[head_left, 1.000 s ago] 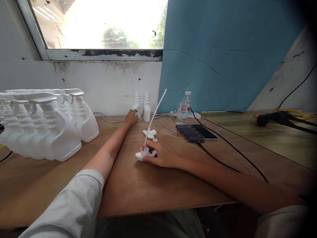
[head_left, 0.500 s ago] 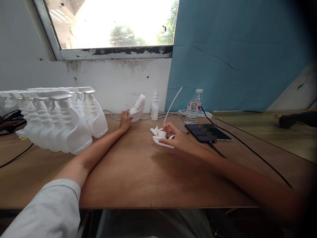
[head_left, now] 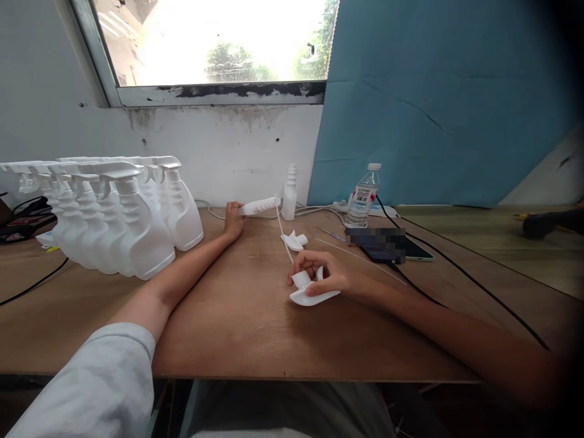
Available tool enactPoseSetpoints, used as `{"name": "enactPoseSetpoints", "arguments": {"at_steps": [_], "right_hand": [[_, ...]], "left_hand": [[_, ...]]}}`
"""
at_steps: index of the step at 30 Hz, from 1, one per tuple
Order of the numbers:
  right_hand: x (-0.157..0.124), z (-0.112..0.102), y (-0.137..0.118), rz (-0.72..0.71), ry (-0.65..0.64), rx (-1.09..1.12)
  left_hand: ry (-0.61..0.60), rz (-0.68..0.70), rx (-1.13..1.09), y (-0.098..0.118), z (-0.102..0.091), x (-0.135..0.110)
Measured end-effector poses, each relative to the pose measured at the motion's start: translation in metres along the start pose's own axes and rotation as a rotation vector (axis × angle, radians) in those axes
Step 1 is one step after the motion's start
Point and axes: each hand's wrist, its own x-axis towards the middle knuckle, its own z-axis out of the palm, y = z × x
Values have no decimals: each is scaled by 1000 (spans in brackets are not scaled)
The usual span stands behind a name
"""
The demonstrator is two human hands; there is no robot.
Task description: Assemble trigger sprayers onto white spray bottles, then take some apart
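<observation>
My left hand is closed around a white spray bottle body, tilted so its ribbed neck points right. In my right hand is a white trigger sprayer head, upside down just over the table. A thin white dip tube rises from the sprayer head, its far end at the mouth of the tilted bottle; I cannot tell whether it is inside. Another white sprayer head lies on the table behind my right hand. Beyond it, a white bottle without a head stands upright by the wall.
Rows of white spray bottles with heads stand at the left. On the right are a clear water bottle, a dark phone, a loose thin tube and a black cable. White cables run along the wall.
My left hand has tipped the bottle over to the right. My right hand has drawn the sprayer head nearer to me, and its tube now leans left toward the bottle mouth.
</observation>
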Motion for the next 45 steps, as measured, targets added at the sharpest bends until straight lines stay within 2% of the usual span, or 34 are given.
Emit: {"name": "enactPoseSetpoints", "arguments": {"at_steps": [7, 12, 15, 20, 25, 28, 34, 37, 41, 45], "right_hand": [[-1, 1, -2, 26, 0, 113], [-4, -8, -9, -1, 67, 300], [-7, -16, -24, -111, 171, 385], [0, -30, -60, -257, 474, 330], [19, -50, -88, -378, 551, 106], [31, -61, -100, -394, 565, -2], [48, -68, -109, -453, 499, 101], [50, -67, -105, -491, 586, 99], [54, -62, -99, -558, 741, -16], [61, -49, -92, -573, 690, 61]], "left_hand": [[1, -25, 5, 2, -1, 0], [1, -13, -13, 7, -3, -2], [32, -32, -20, 6, -6, -2], [35, -35, -43, 4, -13, -6], [-18, 25, -111, 13, -18, -16], [-48, 53, -148, 22, -24, -27], [-129, 108, -212, 48, -44, -52], [-198, 138, -289, 66, -52, -68], [-332, 145, -467, 98, -57, -93], [-464, 49, -663, 122, -58, -110]]}}
